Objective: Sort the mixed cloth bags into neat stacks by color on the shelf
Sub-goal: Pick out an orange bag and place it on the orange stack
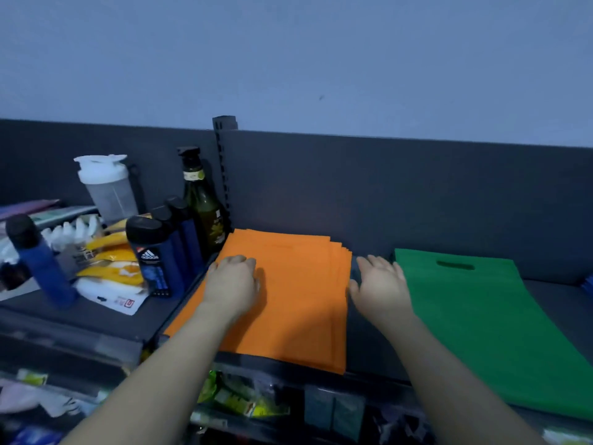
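You're resting your left hand (232, 284) flat on the orange bag stack (298, 300), right hand (380, 284) straight-fingered at its right edge. Likely light, limp, slippery; take hold at the side edges.

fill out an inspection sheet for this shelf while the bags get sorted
surface: dark grey shelf, bare strip between the two colours
job's things: orange bag stack, edges slightly fanned on its right; green bag with cut-out handle lying flat to the right, apart from the stack
clutter: shaker bottle, green pump bottle, Adidas bottles, blue bottle, yellow packets, all left of the stack
grippers: left hand flat on the stack; right hand open at the stack's right edge
cables: nothing seen
surroundings: grey back panel, pale wall, green packets below
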Demonstrator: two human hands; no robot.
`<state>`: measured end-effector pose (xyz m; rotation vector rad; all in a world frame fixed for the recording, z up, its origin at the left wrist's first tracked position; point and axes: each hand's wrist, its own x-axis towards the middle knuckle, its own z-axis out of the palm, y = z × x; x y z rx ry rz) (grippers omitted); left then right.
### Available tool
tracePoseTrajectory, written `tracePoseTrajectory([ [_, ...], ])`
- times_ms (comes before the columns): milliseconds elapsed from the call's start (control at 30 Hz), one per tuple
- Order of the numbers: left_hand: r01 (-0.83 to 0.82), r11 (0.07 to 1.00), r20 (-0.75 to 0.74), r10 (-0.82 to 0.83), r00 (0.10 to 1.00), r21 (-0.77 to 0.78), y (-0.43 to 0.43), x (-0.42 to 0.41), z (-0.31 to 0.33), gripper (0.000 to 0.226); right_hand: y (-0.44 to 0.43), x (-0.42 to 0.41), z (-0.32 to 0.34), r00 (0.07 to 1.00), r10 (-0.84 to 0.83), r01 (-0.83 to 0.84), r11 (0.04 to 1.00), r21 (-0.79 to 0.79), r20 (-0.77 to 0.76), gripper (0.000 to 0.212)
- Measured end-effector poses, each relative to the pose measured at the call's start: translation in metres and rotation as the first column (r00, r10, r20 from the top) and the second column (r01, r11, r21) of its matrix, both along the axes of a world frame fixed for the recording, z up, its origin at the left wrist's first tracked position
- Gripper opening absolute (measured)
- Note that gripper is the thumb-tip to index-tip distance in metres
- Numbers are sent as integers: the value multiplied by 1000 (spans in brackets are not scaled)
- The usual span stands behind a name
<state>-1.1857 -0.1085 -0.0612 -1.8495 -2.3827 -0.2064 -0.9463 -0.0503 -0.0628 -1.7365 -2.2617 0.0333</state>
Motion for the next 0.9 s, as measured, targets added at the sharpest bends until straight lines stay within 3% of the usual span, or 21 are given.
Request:
tracePoseTrajectory([
  [100, -60, 989, 88, 73, 993, -135, 3, -44, -12, 46, -3, -27, -13, 997, -66, 63, 992, -107, -27, 38],
  [200, -120, 955, 238, 187, 953, -270, 12, -71, -26, 61, -6, -39, -23, 973, -158, 110, 959, -263, -170, 31],
  [400, -59, 975, 384, 139, 913, -213, 29, -63, -34, 61, -4, -48, -22, 890, -299, 145, 901, -409, -343, 24],
  [467, -125, 974, 498, 204, 843, -187, 34, -68, -32, 64, 0, -46, -19, 838, -362, 166, 882, -441, -408, 27],
  [567, -148, 970, 683, 241, 690, -192, 43, -78, -27, 46, 4, -50, -16, 737, -430, 120, 842, -525, -522, 39],
  [700, -139, 957, 875, 288, 390, -254, 41, -78, -20, 55, 8, -60, -13, 700, -480, 108, 803, -586, -529, 32],
  [767, -101, 965, 922, 262, 285, -243, 39, -72, -21, 58, 11, -59, -17, 672, -485, 85, 801, -592, -560, 27],
  [833, -105, 984, 952, 164, 256, -141, 38, -62, -24, 58, 13, -57, -20, 652, -452, 87, 842, -532, -609, 27],
  [900, -128, 992, 952, 20, 304, 21, 36, -54, -20, 56, 12, -54, -18, 620, -363, 101, 916, -388, -696, 38],
])
